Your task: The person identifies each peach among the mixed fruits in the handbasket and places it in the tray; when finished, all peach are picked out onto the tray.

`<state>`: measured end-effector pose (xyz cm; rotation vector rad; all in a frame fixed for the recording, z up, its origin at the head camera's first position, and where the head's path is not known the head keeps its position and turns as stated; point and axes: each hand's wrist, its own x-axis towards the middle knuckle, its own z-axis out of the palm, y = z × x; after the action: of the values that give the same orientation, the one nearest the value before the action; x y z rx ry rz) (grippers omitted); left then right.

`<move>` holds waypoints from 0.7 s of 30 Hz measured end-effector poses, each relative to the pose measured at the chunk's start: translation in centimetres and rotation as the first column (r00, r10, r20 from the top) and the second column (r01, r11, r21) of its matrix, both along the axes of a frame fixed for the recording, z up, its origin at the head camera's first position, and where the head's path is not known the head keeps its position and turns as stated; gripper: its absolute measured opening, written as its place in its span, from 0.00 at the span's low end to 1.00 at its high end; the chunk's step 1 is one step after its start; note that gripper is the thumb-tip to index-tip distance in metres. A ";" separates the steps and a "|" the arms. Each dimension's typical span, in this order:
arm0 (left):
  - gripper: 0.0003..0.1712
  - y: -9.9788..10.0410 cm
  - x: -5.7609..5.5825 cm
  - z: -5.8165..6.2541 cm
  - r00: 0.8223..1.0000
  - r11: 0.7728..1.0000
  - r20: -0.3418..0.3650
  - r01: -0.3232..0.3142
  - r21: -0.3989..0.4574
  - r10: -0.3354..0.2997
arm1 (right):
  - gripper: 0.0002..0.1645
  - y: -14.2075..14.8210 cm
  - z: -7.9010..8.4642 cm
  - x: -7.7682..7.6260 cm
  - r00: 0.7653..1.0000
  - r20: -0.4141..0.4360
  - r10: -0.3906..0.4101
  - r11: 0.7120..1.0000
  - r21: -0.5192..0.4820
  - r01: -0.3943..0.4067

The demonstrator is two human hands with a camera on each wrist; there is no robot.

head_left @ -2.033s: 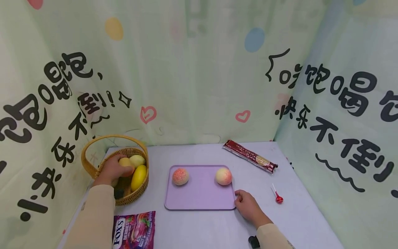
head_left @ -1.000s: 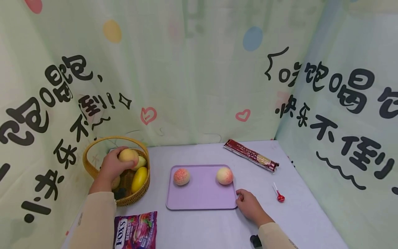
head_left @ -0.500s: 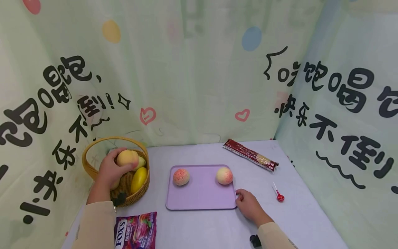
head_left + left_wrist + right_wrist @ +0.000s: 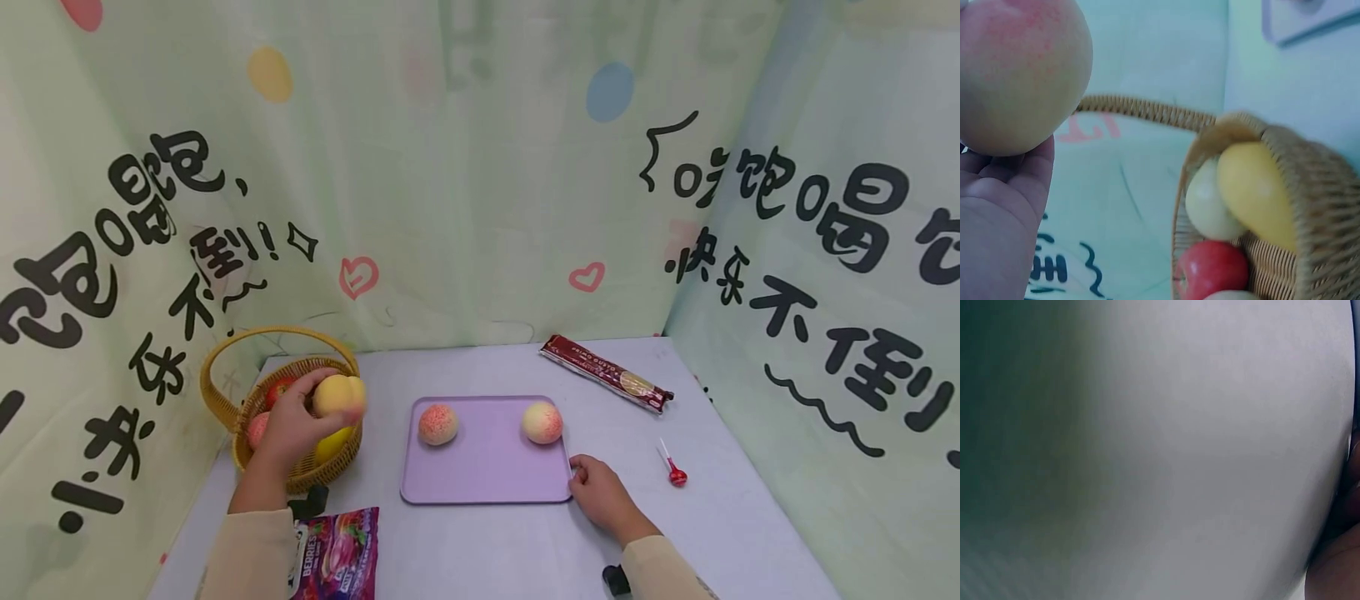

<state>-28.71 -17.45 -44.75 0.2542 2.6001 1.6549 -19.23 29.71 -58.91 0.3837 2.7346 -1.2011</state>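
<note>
the yellow peach, grasped in the left hand near the right rim of the basket at left, could strike that rim and roll away if the hold slackens, while the right hand touches the right edge of the tray, whether gripping i cannot tell.

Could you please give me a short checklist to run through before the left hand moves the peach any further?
1. Left hand holds the peach: ok, fingers and thumb around it.
2. Peach over the tray: not ok, it is by the basket's right side.
3. Bare space on the tray: ok, between the left peach and right peach.
4. Right hand grips the tray: cannot tell, though its fingers are at the right edge.
5. Lollipop off the tray: ok.
</note>
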 end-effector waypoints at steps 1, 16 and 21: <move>0.45 0.3 0.1 -0.1 1.000 1.000 -0.004 0.008 0.003 -0.008 | 0.23 0.0 0.0 0.0 1.000 -0.001 0.001 1.000 0.002 -0.001; 0.44 3.4 1.4 -2.2 0.998 0.998 0.027 0.060 0.000 -0.060 | 0.23 -0.2 0.3 0.0 1.000 0.013 -0.005 1.000 0.009 0.005; 0.42 4.2 1.6 -2.9 0.997 0.996 0.034 0.070 0.051 -0.071 | 0.23 -0.2 0.4 0.0 1.000 0.010 -0.003 1.000 0.007 0.003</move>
<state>-27.07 -13.21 -47.68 0.3122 2.4970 1.6860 -19.20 29.52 -58.55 0.3940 2.7313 -1.1872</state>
